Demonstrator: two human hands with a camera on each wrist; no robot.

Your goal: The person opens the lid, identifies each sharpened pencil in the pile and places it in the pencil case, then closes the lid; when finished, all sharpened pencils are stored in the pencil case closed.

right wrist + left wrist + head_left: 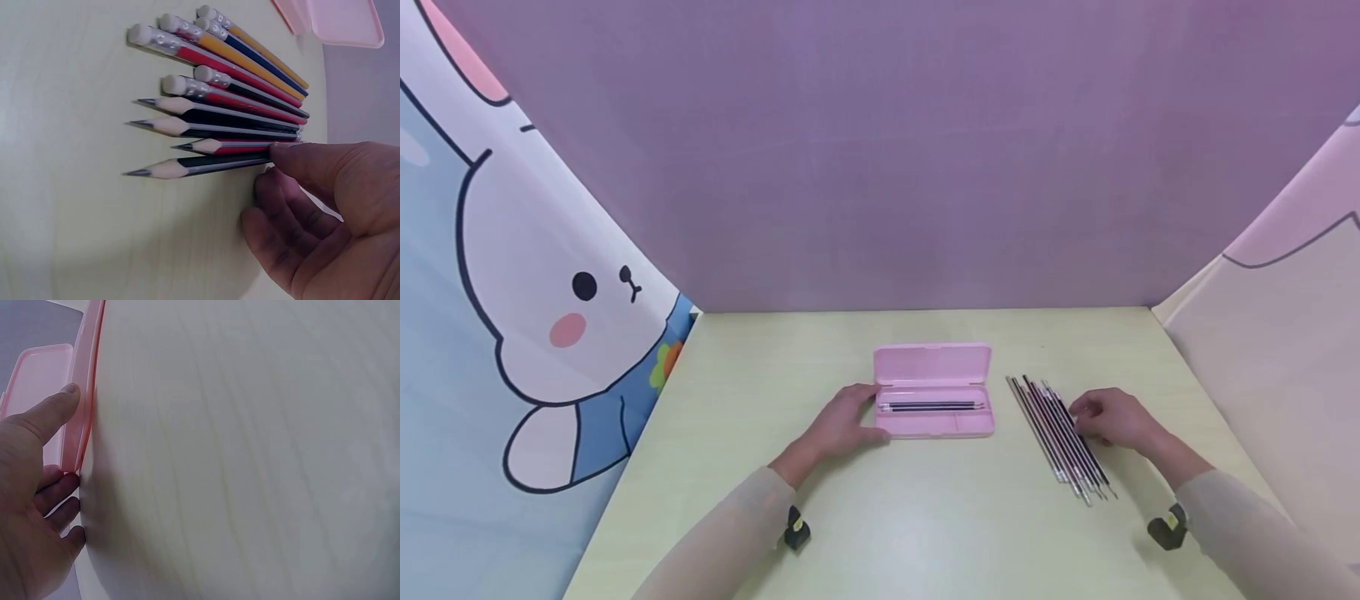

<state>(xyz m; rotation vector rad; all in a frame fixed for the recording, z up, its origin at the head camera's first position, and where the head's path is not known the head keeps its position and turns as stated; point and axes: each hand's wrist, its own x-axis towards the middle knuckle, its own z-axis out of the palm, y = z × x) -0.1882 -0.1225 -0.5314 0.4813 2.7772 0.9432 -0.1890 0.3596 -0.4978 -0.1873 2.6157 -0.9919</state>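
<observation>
An opened pink pencil case (932, 364) lies on the table with its lid folded back. Dark striped pencils (932, 407) lie lengthwise inside it. My left hand (842, 425) holds the case at its left end; in the left wrist view the thumb (62, 403) presses the front wall and the fingers curl by the corner. To the right of the case is a row of loose pencils (1048, 433), red, black, yellow and blue, some with eraser ends and some with sharpened tips towards me. At the row's right edge my right hand (1116, 419) pinches the outermost black pencil (212, 165) between thumb and forefinger.
The pale wood-grain table (925, 517) ends at a purple back panel (925, 167). A cloth with a cartoon rabbit (572, 317) hangs along the left side, and another printed cloth (1285, 375) along the right.
</observation>
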